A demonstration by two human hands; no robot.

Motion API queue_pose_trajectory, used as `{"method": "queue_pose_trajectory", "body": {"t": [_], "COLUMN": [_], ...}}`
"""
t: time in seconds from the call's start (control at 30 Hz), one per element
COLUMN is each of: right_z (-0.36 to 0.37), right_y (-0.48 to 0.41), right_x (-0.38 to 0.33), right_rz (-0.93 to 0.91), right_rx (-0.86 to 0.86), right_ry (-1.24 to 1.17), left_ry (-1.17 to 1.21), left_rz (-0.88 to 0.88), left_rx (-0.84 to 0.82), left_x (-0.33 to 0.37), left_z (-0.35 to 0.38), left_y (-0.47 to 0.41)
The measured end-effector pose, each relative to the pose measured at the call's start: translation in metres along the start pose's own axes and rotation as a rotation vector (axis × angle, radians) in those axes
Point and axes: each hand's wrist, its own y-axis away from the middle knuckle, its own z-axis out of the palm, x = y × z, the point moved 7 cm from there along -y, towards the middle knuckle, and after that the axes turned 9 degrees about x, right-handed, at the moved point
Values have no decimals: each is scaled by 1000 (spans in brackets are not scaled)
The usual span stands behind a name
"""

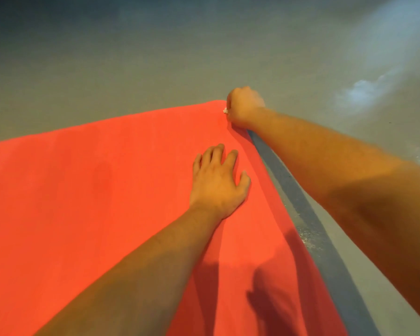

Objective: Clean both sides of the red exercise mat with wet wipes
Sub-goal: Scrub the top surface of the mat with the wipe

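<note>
Red exercise mat [83,202] lies on grey floor [131,69]; our left hand [217,184] presses it, fingers spread; at the far corner our right hand [244,107] clenches a white wipe [225,110]; wiping this side seems underway; next, drag along the edge

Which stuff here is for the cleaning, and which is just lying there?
For the job: red mat, white wipe, right hand gripping the wipe, left hand resting flat on the mat.
Just there: grey floor, blue-grey strip beside the mat.
</note>
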Motion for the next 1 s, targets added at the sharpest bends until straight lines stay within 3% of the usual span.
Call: {"method": "queue_pose_trajectory", "body": {"t": [0.23,0.33,0.43,0.63,0.77,0.87,1.0], "right_z": [-24,-40,-56,-83,-137,-195,-270], "right_y": [118,177,231,327,358,375,397], "right_x": [-5,-13,-20,-32,-50,-102,-187], "right_rz": [-6,-28,-38,-43,114,27,-117], "right_rx": [-57,-111,-152,-390,-265,-206,-169], "right_ry": [-16,22,10,-141,-608,-813,-961], "left_ry": [-59,-93,-89,49,354,556,636], "left_rz": [19,74,11,-40,-144,-193,-225], "left_rx": [-5,-197,-439,-713,-555,-332,-53], "left_x": [5,8,12,35,31,23,1], "left_z": [-16,-20,-46,-108,-187,-265,-375], "left_y": [3,9,30,127,153,167,193]}}
